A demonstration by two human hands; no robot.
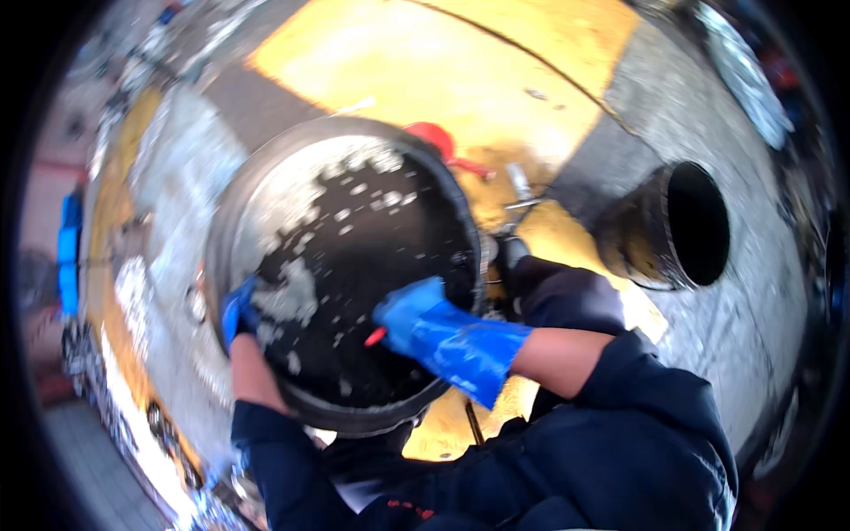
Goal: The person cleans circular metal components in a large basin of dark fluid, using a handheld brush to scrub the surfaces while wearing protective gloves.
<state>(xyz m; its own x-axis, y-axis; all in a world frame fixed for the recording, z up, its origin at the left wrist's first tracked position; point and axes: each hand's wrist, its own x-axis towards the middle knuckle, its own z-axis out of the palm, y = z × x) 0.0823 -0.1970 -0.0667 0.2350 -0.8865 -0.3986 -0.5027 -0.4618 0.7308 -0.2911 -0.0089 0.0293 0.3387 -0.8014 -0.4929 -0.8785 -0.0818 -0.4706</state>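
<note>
A large round black tub (305, 137) stands in front of me with dark liquid in it, and patches of whitish foam float on the surface. My left hand (239, 310), in a blue glove, grips the tub's rim at the near left. Over the liquid, right of the tub's middle, is my right hand (412, 311) in a long blue rubber glove. Its fingers are closed round a tool with a red handle (376, 336). Only the handle's end shows; the rest is hidden by the glove or the dark liquid.
A dark cylindrical bucket (657, 228) lies tilted at the right, its mouth facing right. Behind the tub sits a red round thing with a handle (432, 139), near a small metal piece (519, 181). A dark cable (531, 60) crosses the yellow floor patch (398, 71).
</note>
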